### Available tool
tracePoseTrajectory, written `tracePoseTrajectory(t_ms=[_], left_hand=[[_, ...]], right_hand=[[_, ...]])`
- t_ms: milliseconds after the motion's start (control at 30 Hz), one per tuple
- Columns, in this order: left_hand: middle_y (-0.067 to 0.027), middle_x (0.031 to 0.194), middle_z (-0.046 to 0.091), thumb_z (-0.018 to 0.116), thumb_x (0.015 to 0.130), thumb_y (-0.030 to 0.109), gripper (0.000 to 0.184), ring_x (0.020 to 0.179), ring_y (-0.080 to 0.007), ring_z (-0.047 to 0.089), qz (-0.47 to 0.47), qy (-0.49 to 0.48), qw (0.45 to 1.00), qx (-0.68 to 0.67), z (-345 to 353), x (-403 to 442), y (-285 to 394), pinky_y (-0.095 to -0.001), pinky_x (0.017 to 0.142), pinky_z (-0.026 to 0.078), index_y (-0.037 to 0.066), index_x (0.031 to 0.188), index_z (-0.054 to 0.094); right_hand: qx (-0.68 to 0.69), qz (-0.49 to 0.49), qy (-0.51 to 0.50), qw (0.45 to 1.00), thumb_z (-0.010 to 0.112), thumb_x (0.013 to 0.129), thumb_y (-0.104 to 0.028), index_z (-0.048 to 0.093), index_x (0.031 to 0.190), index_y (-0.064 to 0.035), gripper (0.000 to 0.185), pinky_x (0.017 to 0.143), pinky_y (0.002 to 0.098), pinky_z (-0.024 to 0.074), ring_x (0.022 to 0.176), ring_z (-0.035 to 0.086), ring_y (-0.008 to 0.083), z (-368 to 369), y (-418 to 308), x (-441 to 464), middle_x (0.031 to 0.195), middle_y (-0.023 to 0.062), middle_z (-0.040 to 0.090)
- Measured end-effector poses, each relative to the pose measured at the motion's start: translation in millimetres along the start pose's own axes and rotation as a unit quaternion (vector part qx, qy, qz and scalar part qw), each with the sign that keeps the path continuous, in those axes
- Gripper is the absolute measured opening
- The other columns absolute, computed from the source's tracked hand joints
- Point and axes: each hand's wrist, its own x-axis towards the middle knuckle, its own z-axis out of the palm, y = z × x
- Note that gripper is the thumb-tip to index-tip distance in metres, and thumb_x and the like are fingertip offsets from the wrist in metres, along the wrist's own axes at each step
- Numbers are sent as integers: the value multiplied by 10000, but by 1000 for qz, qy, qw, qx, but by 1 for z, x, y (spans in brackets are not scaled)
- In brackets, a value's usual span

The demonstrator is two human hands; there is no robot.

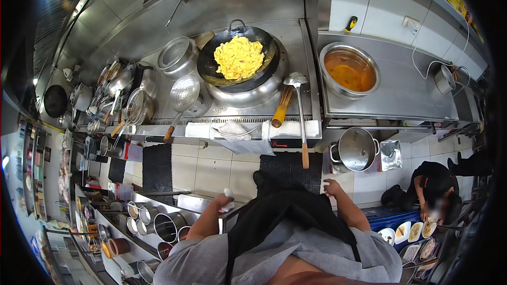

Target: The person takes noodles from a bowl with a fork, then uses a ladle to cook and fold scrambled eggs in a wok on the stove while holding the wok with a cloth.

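My left hand (224, 201) is closed on a crumpled white cloth (228, 199), low in front of my body. On the other side my right hand (331, 188) holds nothing, its fingers partly curled and apart, below the pot (358, 149) with two handles. A dark wok (208, 68) sits on the round burner (245, 95), with cooked yellow egg (238, 58) in it. The ladle (299, 105) lies with its wooden handle past the stove edge, beside a yellow-handled bamboo brush (282, 106). Left of the wok rests a perforated skimmer (185, 94).
A steel bowl of orange liquid (348, 74) stands on the right counter. Strainers and pans (140, 105) are at the left. Pots (169, 226) fill a shelf at my lower left. Another person (434, 179) bends over plates (402, 231) at the right.
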Motion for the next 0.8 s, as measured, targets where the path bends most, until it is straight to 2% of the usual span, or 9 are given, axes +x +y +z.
tracePoseTrajectory(t_ms=[67, 267, 333, 400, 433, 467, 733, 800], left_hand=[[-130, 911, 684, 698, 788, 407, 434, 772, -255, 680, -39, 38, 997, -48, -10, -10, 19, -421, 513, 561, 82, 1075, 678], [-134, 905, 680, 698, 765, 392, 468, 690, -272, 675, -12, 17, 999, -37, -23, -9, 66, -397, 488, 544, 49, 1082, 665], [-144, 908, 680, 698, 764, 390, 486, 702, -280, 679, 5, 22, 999, -46, -16, -6, 74, -406, 476, 540, 25, 1083, 665], [-149, 918, 681, 711, 758, 388, 504, 708, -283, 683, 36, 9, 997, -64, -5, 15, 70, -423, 466, 538, 6, 1083, 667], [-149, 918, 681, 711, 758, 388, 504, 708, -283, 683, 39, 8, 997, -66, -1, 22, 68, -423, 466, 538, 6, 1083, 667], [-150, 930, 683, 719, 754, 389, 516, 716, -282, 685, 31, -7, 998, -55, 4, 27, 66, -430, 466, 541, -1, 1088, 666], [-162, 997, 685, 746, 731, 436, 580, 729, -264, 689, -24, -38, 999, 31, 5, 26, 66, -426, 484, 569, -7, 1098, 673], [-157, 979, 685, 745, 730, 439, 576, 715, -260, 686, -28, -38, 998, 35, 1, 28, 64, -421, 481, 565, -5, 1090, 674]], right_hand=[[43, -8, -14, 999, 555, 883, -80, 464, 1393, -145, 522, 505, 391, 530, 652, 666, 267, -3, -2, 22, 896, 185, 666], [56, -19, -13, 998, 531, 911, -53, 403, 1429, -161, 544, 493, 405, 527, 679, 670, 297, -13, 4, 15, 956, 209, 658], [75, 1, 4, 997, 550, 893, -58, 439, 1408, -137, 533, 480, 407, 526, 663, 669, 288, -13, 19, 3, 921, 207, 666], [6, -22, 28, 999, 571, 868, -65, 503, 1358, -102, 496, 490, 416, 536, 687, 681, 274, -15, 47, -3, 837, 189, 674], [-12, 6, 32, 999, 547, 877, -61, 508, 1354, -95, 480, 484, 406, 547, 645, 682, 268, -16, 48, -17, 846, 183, 681], [-30, 33, 36, 998, 523, 886, -56, 513, 1351, -88, 466, 478, 396, 557, 602, 682, 262, -16, 45, -34, 855, 178, 689], [-82, 59, 35, 994, 515, 900, -63, 478, 1389, -113, 492, 467, 371, 546, 633, 689, 244, -18, 38, -69, 845, 151, 682], [-21, 70, 38, 997, 515, 892, -60, 482, 1385, -116, 497, 472, 364, 545, 642, 689, 238, -16, 32, -60, 840, 150, 676]])
